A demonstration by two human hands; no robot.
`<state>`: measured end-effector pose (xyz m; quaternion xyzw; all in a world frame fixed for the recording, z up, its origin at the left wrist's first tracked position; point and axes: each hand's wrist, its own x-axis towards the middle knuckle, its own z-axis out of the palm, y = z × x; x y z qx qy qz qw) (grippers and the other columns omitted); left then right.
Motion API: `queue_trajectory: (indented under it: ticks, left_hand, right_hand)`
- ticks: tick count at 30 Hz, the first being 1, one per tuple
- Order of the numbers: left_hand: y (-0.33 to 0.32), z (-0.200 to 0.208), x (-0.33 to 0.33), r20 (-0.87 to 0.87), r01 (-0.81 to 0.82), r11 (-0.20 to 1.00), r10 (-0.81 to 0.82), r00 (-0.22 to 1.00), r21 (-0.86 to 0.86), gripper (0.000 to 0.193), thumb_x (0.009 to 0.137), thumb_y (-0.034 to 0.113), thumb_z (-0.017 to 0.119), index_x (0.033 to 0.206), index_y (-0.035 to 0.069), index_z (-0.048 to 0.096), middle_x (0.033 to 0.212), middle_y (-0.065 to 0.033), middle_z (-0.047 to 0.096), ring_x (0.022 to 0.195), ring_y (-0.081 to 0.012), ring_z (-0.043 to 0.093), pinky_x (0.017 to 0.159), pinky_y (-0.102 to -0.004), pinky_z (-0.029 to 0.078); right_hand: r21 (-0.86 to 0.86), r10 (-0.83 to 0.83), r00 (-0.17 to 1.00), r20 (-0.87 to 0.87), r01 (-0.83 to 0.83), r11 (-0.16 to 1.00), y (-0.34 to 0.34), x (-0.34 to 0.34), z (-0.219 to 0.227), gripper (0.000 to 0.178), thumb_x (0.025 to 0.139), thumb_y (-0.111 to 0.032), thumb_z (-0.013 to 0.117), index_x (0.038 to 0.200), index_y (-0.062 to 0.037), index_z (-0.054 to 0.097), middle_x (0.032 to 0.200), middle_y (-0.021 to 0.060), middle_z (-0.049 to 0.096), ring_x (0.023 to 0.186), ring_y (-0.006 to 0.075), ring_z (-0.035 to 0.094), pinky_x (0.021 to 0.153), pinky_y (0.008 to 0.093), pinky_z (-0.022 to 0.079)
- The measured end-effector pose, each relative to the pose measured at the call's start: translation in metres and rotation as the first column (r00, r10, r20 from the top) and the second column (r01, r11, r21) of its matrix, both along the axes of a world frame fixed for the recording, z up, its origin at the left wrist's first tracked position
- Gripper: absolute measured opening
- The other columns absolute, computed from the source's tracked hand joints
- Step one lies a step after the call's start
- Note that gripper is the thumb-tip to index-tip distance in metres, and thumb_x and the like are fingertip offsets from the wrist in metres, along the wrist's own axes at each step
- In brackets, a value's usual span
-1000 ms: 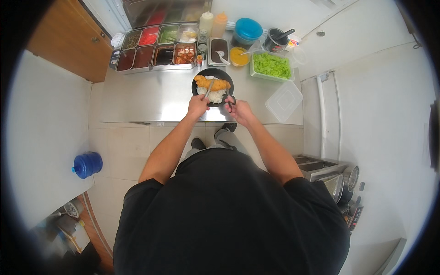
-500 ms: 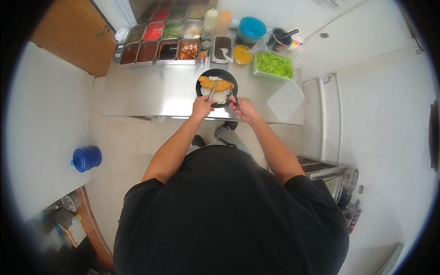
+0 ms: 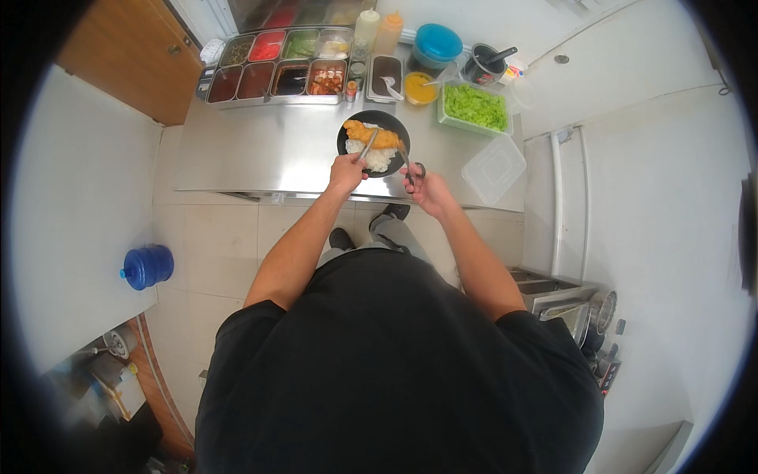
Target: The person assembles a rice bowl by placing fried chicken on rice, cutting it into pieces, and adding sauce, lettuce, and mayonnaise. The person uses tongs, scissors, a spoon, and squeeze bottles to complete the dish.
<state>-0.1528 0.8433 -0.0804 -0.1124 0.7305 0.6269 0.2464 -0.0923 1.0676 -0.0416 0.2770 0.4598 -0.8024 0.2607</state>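
Note:
A black bowl [image 3: 401, 126] near the counter's front edge holds white rice [image 3: 380, 160], with a long golden breaded fried cutlet [image 3: 373, 136] lying across it. My left hand [image 3: 346, 171] is closed on metal tongs [image 3: 369, 146], whose tips reach the cutlet from the near side. In my right hand [image 3: 428, 192] are scissors [image 3: 420, 169] with dark handles. Their blades point up toward the cutlet's right end, at the bowl's right rim. Whether the blades touch the cutlet I cannot tell.
Behind the bowl stand a rack of metal sauce and topping pans [image 3: 268, 100], squeeze bottles [image 3: 389, 33], a brown sauce pan [image 3: 384, 67], a yellow sauce tub [image 3: 420, 89] and a box of shredded lettuce [image 3: 474, 108]. A clear lid [image 3: 495, 168] lies at the counter's right.
My right hand has moved a little right and nearer to me, with the scissors' handles now spread apart. The left hand keeps the tongs at the cutlet.

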Motion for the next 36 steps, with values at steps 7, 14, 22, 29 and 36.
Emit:
queue_trajectory:
  ticks: [7, 14, 22, 29, 36]
  left_hand:
    - [0.000, -0.003, 0.000, -0.006, 0.003, 1.000, -0.003, 1.000, -0.009, 0.030, 0.094, 0.013, 0.059, 0.117, -0.003, 0.067, 0.092, -0.0099, 0.071, 0.064, -0.0128, 0.064, 0.056, -0.0262, 0.049]
    - [-0.001, -0.001, 0.001, 0.006, 0.025, 0.999, -0.025, 1.000, -0.026, 0.029, 0.095, 0.014, 0.058, 0.117, -0.002, 0.068, 0.094, -0.0092, 0.071, 0.063, -0.0129, 0.064, 0.057, -0.0266, 0.050]
    - [-0.002, -0.002, 0.001, -0.007, 0.026, 1.000, -0.026, 1.000, -0.006, 0.029, 0.095, 0.013, 0.058, 0.116, -0.004, 0.067, 0.093, -0.0096, 0.071, 0.062, -0.0132, 0.064, 0.058, -0.0272, 0.050]
    - [-0.002, 0.000, 0.003, -0.008, 0.010, 1.000, -0.010, 1.000, -0.007, 0.033, 0.092, 0.012, 0.060, 0.120, -0.006, 0.065, 0.094, -0.0112, 0.071, 0.061, -0.0140, 0.065, 0.058, -0.0273, 0.050]
    - [0.004, 0.003, 0.009, 0.013, -0.089, 0.995, 0.089, 0.996, 0.034, 0.027, 0.092, 0.009, 0.061, 0.111, -0.008, 0.067, 0.083, -0.0117, 0.071, 0.057, -0.0139, 0.066, 0.056, -0.0285, 0.050]
  right_hand:
    - [0.081, -0.022, 0.996, -0.083, 0.029, 0.996, -0.012, 0.008, 0.016, 0.040, 0.093, -0.036, 0.067, 0.110, 0.0002, 0.062, 0.082, 0.0046, 0.062, 0.065, 0.0085, 0.055, 0.048, 0.0194, 0.039]
    - [0.539, 0.125, 0.991, -0.041, -0.083, 0.838, -0.023, 0.011, 0.038, 0.036, 0.091, -0.032, 0.069, 0.098, 0.0035, 0.067, 0.075, 0.0080, 0.063, 0.056, 0.0100, 0.055, 0.044, 0.0233, 0.039]
    - [0.645, 0.238, 0.969, 0.060, -0.220, 0.731, -0.024, 0.000, 0.029, 0.031, 0.091, -0.026, 0.069, 0.097, 0.0046, 0.071, 0.069, 0.0068, 0.064, 0.053, 0.0100, 0.056, 0.043, 0.0249, 0.041]
    - [0.838, 0.420, 0.906, 0.051, -0.267, 0.475, -0.011, -0.018, 0.012, 0.031, 0.086, -0.027, 0.069, 0.081, 0.0040, 0.073, 0.062, 0.0084, 0.066, 0.048, 0.0146, 0.057, 0.047, 0.0302, 0.045]
    - [0.673, 0.251, 0.965, 0.081, -0.239, 0.700, -0.011, -0.011, 0.027, 0.036, 0.087, -0.031, 0.072, 0.100, 0.0026, 0.071, 0.071, 0.0045, 0.064, 0.056, 0.0117, 0.057, 0.045, 0.0244, 0.042]
